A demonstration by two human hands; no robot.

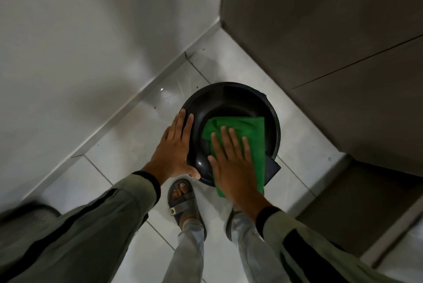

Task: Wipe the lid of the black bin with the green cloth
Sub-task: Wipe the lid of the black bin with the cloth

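A round black bin stands on the tiled floor in a corner, its glossy black lid [225, 102] facing up at me. A green cloth [246, 130] lies spread over the near right part of the lid and hangs past its near edge. My right hand [231, 163] lies flat on the cloth, fingers spread, pressing it onto the lid. My left hand [175, 147] rests against the lid's left rim, thumb under the near edge, fingers along the side. A black pedal [272, 169] sticks out beneath the cloth at the right.
A pale wall [91, 31] runs along the left and brown cabinet panels [332, 31] close the right side. My sandalled foot [183, 200] stands just in front of the bin on white floor tiles [128, 136]. A dark grey object [27, 218] sits at the lower left.
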